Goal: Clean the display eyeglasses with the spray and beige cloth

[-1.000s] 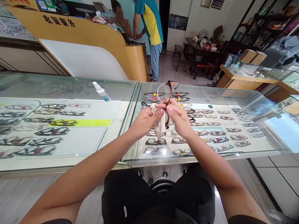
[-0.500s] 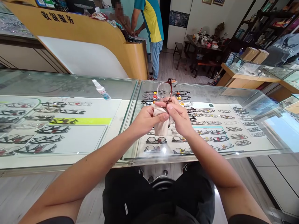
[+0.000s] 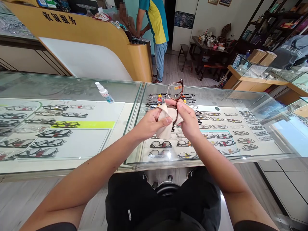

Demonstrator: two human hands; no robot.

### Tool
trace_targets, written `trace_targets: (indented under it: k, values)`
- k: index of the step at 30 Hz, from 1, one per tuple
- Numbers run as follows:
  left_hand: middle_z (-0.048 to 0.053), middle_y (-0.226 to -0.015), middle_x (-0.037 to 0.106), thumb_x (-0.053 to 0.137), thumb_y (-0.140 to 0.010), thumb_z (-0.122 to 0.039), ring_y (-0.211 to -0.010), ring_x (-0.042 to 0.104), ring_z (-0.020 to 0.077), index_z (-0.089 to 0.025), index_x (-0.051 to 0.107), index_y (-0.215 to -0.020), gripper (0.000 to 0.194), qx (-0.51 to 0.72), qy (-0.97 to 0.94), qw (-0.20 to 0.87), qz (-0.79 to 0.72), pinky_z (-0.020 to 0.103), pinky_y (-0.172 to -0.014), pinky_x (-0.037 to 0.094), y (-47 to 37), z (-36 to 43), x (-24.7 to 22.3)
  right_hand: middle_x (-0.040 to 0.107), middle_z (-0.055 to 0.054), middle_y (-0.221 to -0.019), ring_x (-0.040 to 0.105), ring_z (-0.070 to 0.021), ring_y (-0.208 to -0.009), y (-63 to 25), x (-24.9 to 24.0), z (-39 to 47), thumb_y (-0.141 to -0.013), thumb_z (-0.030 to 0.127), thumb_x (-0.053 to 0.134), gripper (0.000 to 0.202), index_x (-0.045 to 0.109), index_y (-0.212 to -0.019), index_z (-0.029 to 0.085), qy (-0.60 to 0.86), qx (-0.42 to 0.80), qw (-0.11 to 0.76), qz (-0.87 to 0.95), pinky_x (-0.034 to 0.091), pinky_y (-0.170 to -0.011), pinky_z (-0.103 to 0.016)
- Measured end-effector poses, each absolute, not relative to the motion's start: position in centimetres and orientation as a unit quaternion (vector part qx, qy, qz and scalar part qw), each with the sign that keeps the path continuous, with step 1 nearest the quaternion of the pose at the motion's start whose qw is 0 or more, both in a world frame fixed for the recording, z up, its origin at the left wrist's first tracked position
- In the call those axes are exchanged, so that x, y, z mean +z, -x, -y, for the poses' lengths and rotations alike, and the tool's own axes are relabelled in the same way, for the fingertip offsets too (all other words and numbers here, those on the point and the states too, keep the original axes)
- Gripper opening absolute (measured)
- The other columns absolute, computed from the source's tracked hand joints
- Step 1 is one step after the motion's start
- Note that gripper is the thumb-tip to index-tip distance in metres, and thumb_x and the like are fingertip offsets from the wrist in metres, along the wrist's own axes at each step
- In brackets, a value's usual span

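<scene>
Above the glass counter I hold a pair of eyeglasses (image 3: 175, 90) with a dark reddish-brown frame, one lens pointing up and away from me. My left hand (image 3: 152, 123) is closed on a cream cleaning cloth (image 3: 165, 127), its thumb pressing the cloth against the lower lens. Most of that lens is hidden by the cloth. With thumb and fingers, my right hand (image 3: 188, 119) pinches the glasses near the middle of the frame. A corner of the cloth reaches the right fingers.
A white spray bottle (image 3: 105, 93) stands on the glass display counter (image 3: 134, 96), left of my hands. Rows of eyeglasses (image 3: 160, 144) lie beneath the glass. Beyond is a wooden cashier desk (image 3: 141, 61), where a person in a yellow and teal shirt (image 3: 157, 22) stands beside a seated person.
The glasses have shifted slightly to the right and turned, and my right hand has moved a little right. More of the cloth and the lower rim now shows between my hands.
</scene>
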State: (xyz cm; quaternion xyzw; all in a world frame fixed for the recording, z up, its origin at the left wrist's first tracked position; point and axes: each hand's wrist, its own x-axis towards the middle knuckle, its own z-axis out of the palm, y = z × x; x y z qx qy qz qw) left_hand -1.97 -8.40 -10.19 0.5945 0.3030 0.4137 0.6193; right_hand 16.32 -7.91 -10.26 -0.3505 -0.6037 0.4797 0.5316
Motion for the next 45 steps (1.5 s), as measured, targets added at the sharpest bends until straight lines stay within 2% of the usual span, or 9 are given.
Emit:
trace_targets:
  k: [6,9,12,17,24,27,30,39,45]
  values:
    - [0.002,-0.075,0.069,0.081,-0.089,-0.074,-0.064,0.06,0.0134,-0.015,0.067,-0.09,0.061,0.448,-0.6,0.563,-0.351,0.024,-0.06,0.048,2.0,8.6,-10.3,0.063,-0.008,-0.115,0.061,-0.0213,-0.095,-16.4,-10.3,7.9,-0.106,0.07,0.057,0.052,0.086,-0.128,0.032,0.328,0.491,0.527,0.611,0.058,-0.066,-0.03]
    - [0.003,-0.07,0.068,0.076,-0.089,-0.081,-0.06,0.059,0.0132,-0.015,0.068,-0.083,0.067,0.468,-0.592,0.54,-0.372,0.024,-0.057,0.046,1.8,8.6,-10.4,0.067,-0.007,-0.116,0.064,-0.0233,-0.106,-16.1,-10.4,8.0,-0.107,0.07,0.055,0.052,0.086,-0.127,0.032,0.316,0.471,0.518,0.64,0.062,-0.096,-0.039]
    - [0.002,-0.066,0.067,0.077,-0.088,-0.082,-0.056,0.057,0.0123,-0.016,0.067,-0.076,0.067,0.49,-0.588,0.526,-0.372,0.024,-0.054,0.044,1.6,8.6,-10.3,0.07,-0.007,-0.116,0.064,-0.0248,-0.114,-15.9,-10.3,8.0,-0.107,0.072,0.053,0.055,0.087,-0.123,0.032,0.312,0.44,0.513,0.669,0.051,-0.121,-0.046]
    - [0.001,-0.059,0.062,0.079,-0.083,-0.083,-0.051,0.054,0.0123,-0.018,0.064,-0.072,0.069,0.5,-0.58,0.519,-0.379,0.024,-0.049,0.04,1.3,8.8,-9.8,0.076,-0.008,-0.12,0.062,-0.0279,-0.125,-15.6,-9.9,8.2,-0.106,0.076,0.053,0.058,0.088,-0.108,0.03,0.279,0.42,0.515,0.693,0.043,-0.127,-0.051]
    - [-0.001,-0.059,0.058,0.09,-0.076,-0.075,-0.051,0.048,0.0099,-0.017,0.063,-0.069,0.065,0.489,-0.586,0.532,-0.367,0.024,-0.05,0.038,1.5,8.6,-9.7,0.073,-0.008,-0.124,0.061,-0.0272,-0.131,-15.8,-9.9,8.3,-0.107,0.074,0.053,0.057,0.088,-0.116,0.031,0.29,0.415,0.505,0.699,0.043,-0.13,-0.051]
    - [-0.002,-0.066,0.062,0.092,-0.08,-0.067,-0.058,0.052,0.0105,-0.016,0.07,-0.084,0.056,0.476,-0.602,0.532,-0.358,0.023,-0.055,0.041,1.7,8.7,-9.5,0.07,-0.008,-0.125,0.062,-0.0266,-0.127,-16.0,-10.1,8.2,-0.107,0.066,0.059,0.048,0.087,-0.124,0.031,0.288,0.467,0.517,0.658,0.053,-0.121,-0.048]
    - [0.0,-0.076,0.068,0.093,-0.08,-0.063,-0.066,0.057,0.0122,-0.015,0.073,-0.099,0.055,0.467,-0.61,0.532,-0.358,0.022,-0.06,0.045,1.7,8.9,-9.3,0.066,-0.008,-0.125,0.065,-0.0243,-0.109,-16.1,-10.4,8.0,-0.106,0.062,0.061,0.043,0.086,-0.129,0.034,0.296,0.533,0.519,0.599,0.065,-0.087,-0.039]
    - [0.008,-0.099,0.079,0.092,-0.085,-0.06,-0.076,0.073,0.0181,-0.017,0.066,-0.118,0.061,0.436,-0.606,0.593,-0.302,0.023,-0.062,0.053,1.8,8.7,-9.4,0.073,-0.009,-0.125,0.065,-0.0219,-0.094,-16.1,-10.8,7.6,-0.104,0.064,0.058,0.051,0.083,-0.132,0.03,0.325,0.568,0.512,0.555,0.055,-0.054,-0.028]
    - [0.007,-0.09,0.078,0.085,-0.089,-0.069,-0.071,0.071,0.0167,-0.015,0.069,-0.107,0.059,0.417,-0.605,0.594,-0.327,0.024,-0.062,0.056,2.5,8.4,-10.0,0.071,-0.008,-0.114,0.062,-0.0199,-0.084,-16.1,-10.4,7.8,-0.103,0.067,0.059,0.052,0.084,-0.13,0.03,0.315,0.591,0.508,0.542,0.049,-0.048,-0.027]
